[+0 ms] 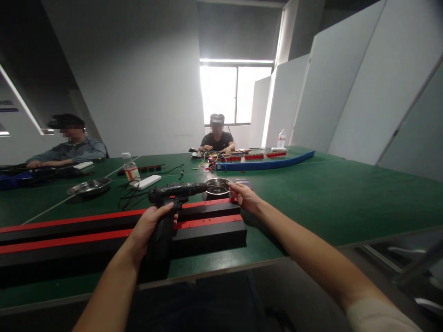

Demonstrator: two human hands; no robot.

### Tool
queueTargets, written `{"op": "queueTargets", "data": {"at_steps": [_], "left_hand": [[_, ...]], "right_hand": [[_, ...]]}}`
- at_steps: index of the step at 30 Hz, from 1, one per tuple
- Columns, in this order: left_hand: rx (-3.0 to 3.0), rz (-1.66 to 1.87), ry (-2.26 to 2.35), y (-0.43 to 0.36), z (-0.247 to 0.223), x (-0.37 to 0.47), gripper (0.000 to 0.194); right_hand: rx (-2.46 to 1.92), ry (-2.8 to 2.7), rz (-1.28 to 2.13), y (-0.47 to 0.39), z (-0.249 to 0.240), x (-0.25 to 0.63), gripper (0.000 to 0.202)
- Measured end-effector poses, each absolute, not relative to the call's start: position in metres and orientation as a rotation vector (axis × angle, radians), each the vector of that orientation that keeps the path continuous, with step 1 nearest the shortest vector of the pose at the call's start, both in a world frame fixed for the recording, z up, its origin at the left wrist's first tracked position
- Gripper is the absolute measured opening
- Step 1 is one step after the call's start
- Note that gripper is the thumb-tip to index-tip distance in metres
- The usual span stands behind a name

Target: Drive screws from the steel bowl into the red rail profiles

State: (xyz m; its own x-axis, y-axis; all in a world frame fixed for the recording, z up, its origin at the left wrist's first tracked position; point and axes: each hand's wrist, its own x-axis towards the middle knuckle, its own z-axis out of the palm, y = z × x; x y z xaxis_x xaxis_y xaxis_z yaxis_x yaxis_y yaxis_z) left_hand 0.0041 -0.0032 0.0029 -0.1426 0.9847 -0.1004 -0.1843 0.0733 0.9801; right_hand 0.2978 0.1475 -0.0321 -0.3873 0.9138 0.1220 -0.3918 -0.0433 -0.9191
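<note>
My left hand (pixel 152 222) is wrapped round the grip of a black cordless drill (pixel 180 189), which lies level with its chuck to the right. A thin bit sticks out of the chuck towards my right hand (pixel 245 195). The fingertips of that hand are pinched together at the bit's end, and whatever is between them is too small to make out. Behind the bit is a round metal bowl (pixel 218 192) with small dark pieces inside. Under the drill lie two long black bars with red top strips, the nearer bar (pixel 211 233) and the farther bar (pixel 207 211).
On the green table (pixel 311 203) stand a metal dish (pixel 90 186), a bottle (pixel 130 168) and a white power bank (pixel 148 182) with a cable. Farther back are coloured wires, red parts and a long blue strip (pixel 266 163). Two people sit across and at left.
</note>
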Motion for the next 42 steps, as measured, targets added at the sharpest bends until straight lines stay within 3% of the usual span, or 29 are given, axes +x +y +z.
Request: {"op": "queueTargets", "data": {"at_steps": [20,42], "left_hand": [[0.953,1.293,1.245,-0.0095,0.0082,0.0103,0.025],[1.05,1.305,1.258,-0.0071,0.0038,0.0085,0.031]], "right_hand": [[-0.743,-1.313,1.614,0.1457,-0.0355,0.2938,0.043],[-0.686,-1.221,1.647,0.1536,-0.0417,0.2943,0.029]]}}
